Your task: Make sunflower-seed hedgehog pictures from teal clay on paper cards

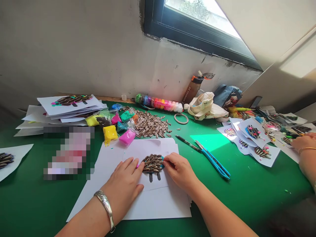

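A sunflower-seed animal [153,164] with two dark legs lies on a white sheet [158,204]. My left hand [122,187] rests flat on the paper, fingers stretched out, its fingertips touching the animal's left edge by a bit of pink clay [137,166]. At the opposite edge, my right hand [179,169] has thumb and forefinger pinched on a small piece of blue clay [162,158]; the fingers partly hide it. Beyond the sheet are a heap of sunflower seeds [151,123] and bags of coloured clay, including pink [127,137] and yellow [110,134].
Right of the sheet lie a black pen [187,143] and a blue utility knife [214,161]. Finished seed pictures [71,107] are stacked at left. A bottle [192,89] and cloth bag [204,107] stand by the wall. Another person's hand [304,144] works at far right.
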Motion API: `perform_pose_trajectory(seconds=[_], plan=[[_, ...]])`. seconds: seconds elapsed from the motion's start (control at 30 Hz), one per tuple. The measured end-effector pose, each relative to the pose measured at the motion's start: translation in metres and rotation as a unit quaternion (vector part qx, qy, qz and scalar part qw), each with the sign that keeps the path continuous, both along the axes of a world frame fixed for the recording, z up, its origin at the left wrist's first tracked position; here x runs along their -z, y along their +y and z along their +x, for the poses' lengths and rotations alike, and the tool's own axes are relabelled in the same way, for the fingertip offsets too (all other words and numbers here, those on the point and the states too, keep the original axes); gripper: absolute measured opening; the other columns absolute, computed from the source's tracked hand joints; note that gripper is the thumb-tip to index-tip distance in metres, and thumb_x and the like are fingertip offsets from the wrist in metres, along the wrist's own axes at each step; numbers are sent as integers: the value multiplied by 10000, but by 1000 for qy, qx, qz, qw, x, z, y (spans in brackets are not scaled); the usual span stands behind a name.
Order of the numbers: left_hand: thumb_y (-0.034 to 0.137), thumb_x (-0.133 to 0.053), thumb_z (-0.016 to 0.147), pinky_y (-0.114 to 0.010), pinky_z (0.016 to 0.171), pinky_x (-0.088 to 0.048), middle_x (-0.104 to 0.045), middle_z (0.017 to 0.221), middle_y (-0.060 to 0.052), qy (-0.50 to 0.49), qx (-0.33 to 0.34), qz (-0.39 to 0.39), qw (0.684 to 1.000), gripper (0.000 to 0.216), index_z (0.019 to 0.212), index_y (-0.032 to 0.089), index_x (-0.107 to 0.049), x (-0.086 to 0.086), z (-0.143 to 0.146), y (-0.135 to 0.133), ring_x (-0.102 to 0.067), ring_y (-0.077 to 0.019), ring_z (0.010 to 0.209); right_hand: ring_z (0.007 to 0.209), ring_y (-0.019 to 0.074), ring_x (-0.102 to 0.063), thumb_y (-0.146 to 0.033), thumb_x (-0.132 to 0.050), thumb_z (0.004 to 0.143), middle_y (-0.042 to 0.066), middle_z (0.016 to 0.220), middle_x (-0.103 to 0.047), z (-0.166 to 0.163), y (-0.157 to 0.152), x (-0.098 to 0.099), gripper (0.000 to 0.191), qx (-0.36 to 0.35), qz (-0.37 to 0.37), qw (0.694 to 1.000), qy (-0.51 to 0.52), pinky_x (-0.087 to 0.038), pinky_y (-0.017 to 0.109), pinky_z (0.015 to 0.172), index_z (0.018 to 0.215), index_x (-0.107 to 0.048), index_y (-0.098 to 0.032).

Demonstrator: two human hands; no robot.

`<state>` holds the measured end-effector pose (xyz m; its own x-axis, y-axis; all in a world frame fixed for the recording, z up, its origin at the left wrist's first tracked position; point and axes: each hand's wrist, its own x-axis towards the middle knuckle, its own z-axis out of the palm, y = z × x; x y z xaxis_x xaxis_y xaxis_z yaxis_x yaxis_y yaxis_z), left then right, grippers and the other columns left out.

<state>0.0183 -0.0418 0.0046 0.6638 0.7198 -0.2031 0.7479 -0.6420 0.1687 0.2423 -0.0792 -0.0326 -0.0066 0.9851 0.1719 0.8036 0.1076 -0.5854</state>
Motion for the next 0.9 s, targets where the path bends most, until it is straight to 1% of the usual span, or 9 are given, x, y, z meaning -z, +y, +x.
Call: perform_pose_trajectory(seconds=[0.1, 0.2, 0.3, 0.4, 0.53, 0.67, 0.8, 0.87, 0.9], plan=[[209, -568, 840, -540, 1094, -365, -513, 1414, -151, -10, 0, 2, 1000, 524, 1358, 141, -527, 3, -2, -1, -419, -344, 1333, 737, 137, -593, -199, -515, 902, 12, 775, -653, 13, 11, -5, 165, 15, 17, 1000, 3, -431, 222, 684, 826, -661, -203], [211, -569, 829, -531, 1086, -375, -529, 1399, -148, -36, 0, 28, 999, 527, 1351, 148, -533, 13, -4, -2, -433, -340, 1320, 799, 142, -606, -197, -493, 916, 24, 862, -671, 30, 35, -14, 189, 73, 17, 990, -116, -434, 218, 710, 881, -678, -209], [217, -578, 815, -534, 1077, -381, -544, 1383, -144, -60, 2, 62, 996, 533, 1343, 156, -540, 25, -6, -3, -443, -341, 1306, 816, 163, -594, -155, -490, 896, 37, 837, -652, 41, 65, -20, 225, 87, 10, 982, -166, -408, 237, 696, 810, -690, -208], [225, -583, 806, -545, 1069, -382, -555, 1369, -143, -65, 0, 72, 995, 538, 1339, 162, -544, 32, -6, -3, -445, -345, 1300, 803, 178, -577, -146, -487, 884, 58, 819, -630, 43, 89, -15, 243, 95, 5, 974, -205, -380, 254, 676, 752, -685, -198], [222, -594, 794, -543, 1068, -382, -555, 1370, -135, -58, -2, 74, 996, 550, 1340, 179, -544, 34, -5, -2, -442, -342, 1301, 791, 192, -556, -125, -477, 883, 84, 808, -612, 37, 102, -3, 239, 97, 0, 966, -238, -369, 272, 688, 743, -664, -179], [219, -594, 796, -537, 1060, -394, -551, 1372, -144, -58, 3, 72, 996, 552, 1342, 160, -541, 31, -5, -3, -443, -345, 1298, 871, 219, -545, -125, -441, 910, 119, 907, -616, 31, 94, -5, 210, 92, 12, 966, -240, -384, 295, 755, 853, -640, -163], [214, -586, 812, -550, 1070, -381, -543, 1380, -152, -52, 4, 54, 997, 538, 1344, 149, -540, 20, -3, -2, -442, -349, 1303, 825, 180, -552, -208, -373, 973, 71, 904, -624, 27, 58, -20, 221, 83, 25, 977, -193, -408, 265, 738, 953, -592, -182], [206, -580, 821, -555, 1075, -375, -536, 1386, -160, -40, 5, 33, 999, 533, 1347, 136, -536, 11, -2, -1, -438, -352, 1308, 754, 148, -550, -268, -428, 963, 22, 860, -628, 25, 32, -24, 168, 33, 5, 999, -33, -411, 236, 685, 950, -586, -212], [207, -572, 830, -553, 1075, -376, -525, 1396, -167, -30, 10, 17, 999, 534, 1356, 126, -526, 7, -1, -1, -433, -353, 1313, 726, 139, -547, -285, -461, 947, 3, 821, -625, 23, 20, -24, 146, 12, -30, 999, 34, -410, 227, 659, 928, -592, -222]])
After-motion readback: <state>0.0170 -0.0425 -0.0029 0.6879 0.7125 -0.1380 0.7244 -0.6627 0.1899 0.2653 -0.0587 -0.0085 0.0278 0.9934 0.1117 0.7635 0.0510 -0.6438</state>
